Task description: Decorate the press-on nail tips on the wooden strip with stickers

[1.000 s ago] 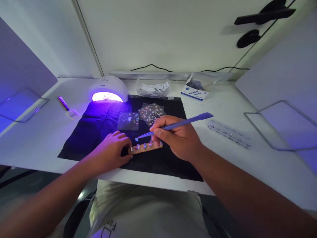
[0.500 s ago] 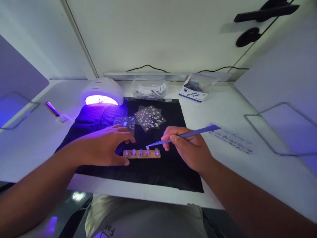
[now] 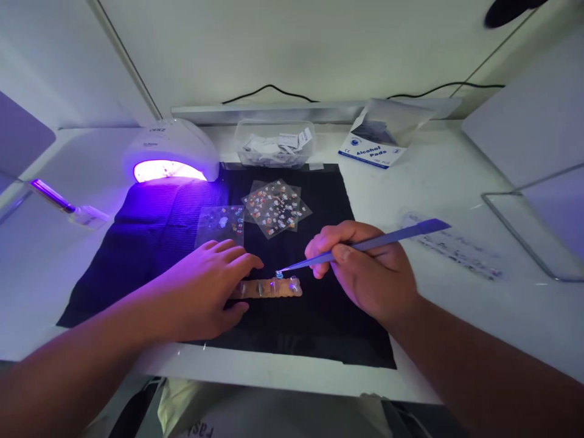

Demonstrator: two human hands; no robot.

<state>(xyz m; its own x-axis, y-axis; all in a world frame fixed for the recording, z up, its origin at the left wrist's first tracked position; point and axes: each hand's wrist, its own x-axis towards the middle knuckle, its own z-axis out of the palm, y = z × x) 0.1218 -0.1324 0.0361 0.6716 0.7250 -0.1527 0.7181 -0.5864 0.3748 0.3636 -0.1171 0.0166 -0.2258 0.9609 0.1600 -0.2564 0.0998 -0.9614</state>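
Note:
My right hand (image 3: 362,267) pinches a pair of tweezers (image 3: 387,238), their tip pointing left and down. At the tip is a tiny pale-blue piece (image 3: 279,275), perhaps a sticker, just above a narrow tan strip (image 3: 283,294). Several small shiny nail tips stand in a row on this strip, among them a clear one (image 3: 294,285) at the right end. My left hand (image 3: 205,289) curves around the strip's left end with thumb and fingers apart, covering part of it. Whether it touches the strip I cannot tell.
A black cloth (image 3: 319,328) lies beneath. Sticker sheets (image 3: 276,210) lie beyond the strip, one near my left fingers (image 3: 214,220). Behind stand a glowing nail lamp (image 3: 182,143), a clear box (image 3: 274,159) of packets and an alcohol pads box (image 3: 369,155). A small bottle (image 3: 86,216) lies left.
My left hand has moved over the strip's left end, hiding more of it. The tweezers' tip has shifted slightly right, the tiny piece still at it. The camera view has shifted.

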